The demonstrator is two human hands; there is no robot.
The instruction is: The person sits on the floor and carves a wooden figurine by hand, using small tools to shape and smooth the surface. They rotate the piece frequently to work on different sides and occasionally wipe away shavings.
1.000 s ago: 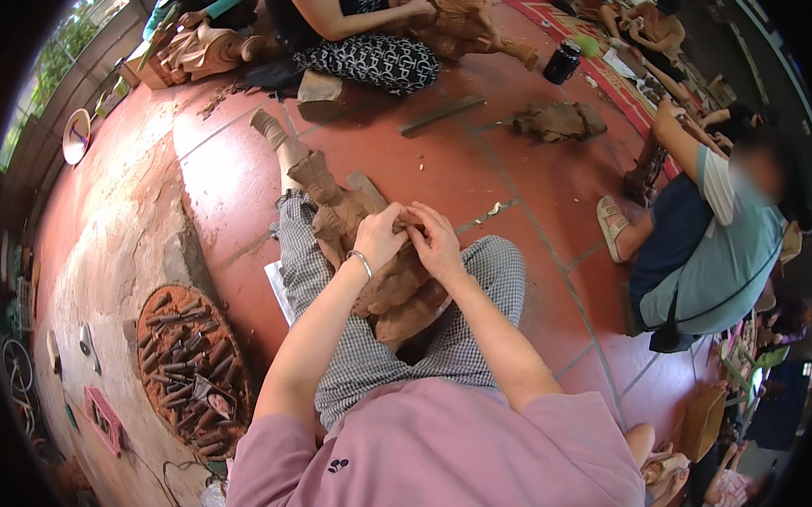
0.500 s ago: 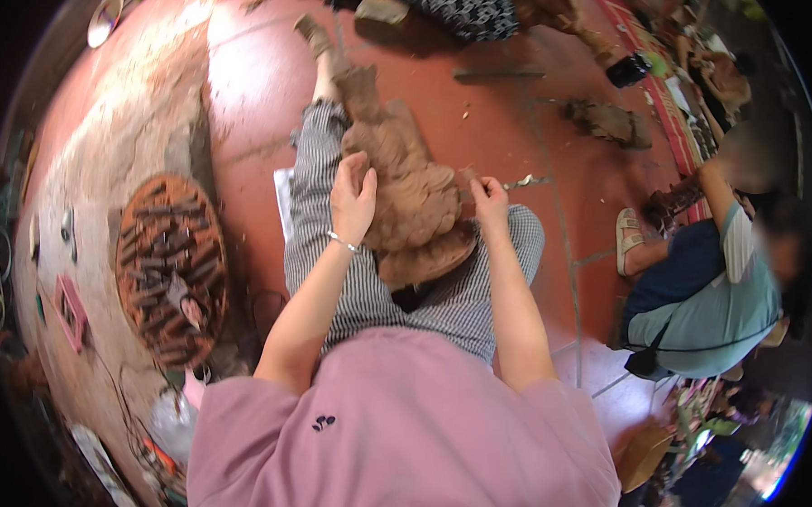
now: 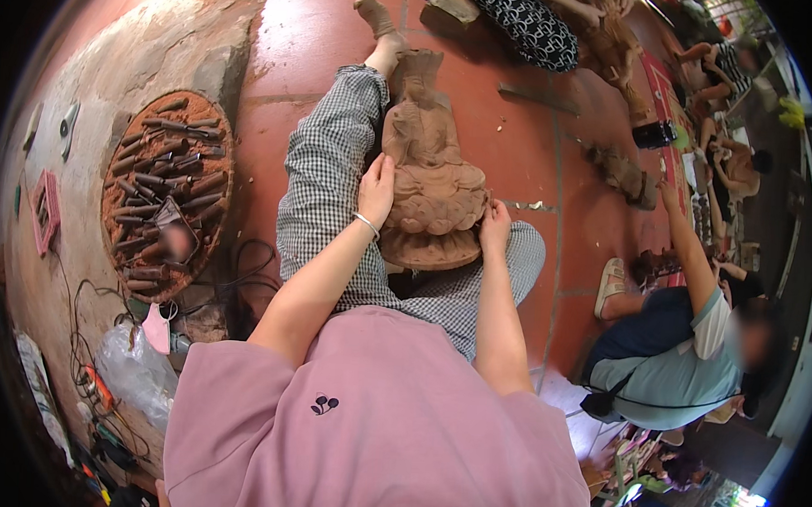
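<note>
Lotus-based carved statue (image 3: 432, 169) points lengthwise away, between left hand (image 3: 376, 192), fingers extended, and right hand (image 3: 495, 228), curled; its hold unclear.

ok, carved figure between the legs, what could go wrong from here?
1. The carved figure might tip or slide: the left hand and right hand are only at its sides, neither wrapped around it.
2. The tools lie jumbled in the round tray, so a careless reach could nick fingers if any edges are sharp.
</note>
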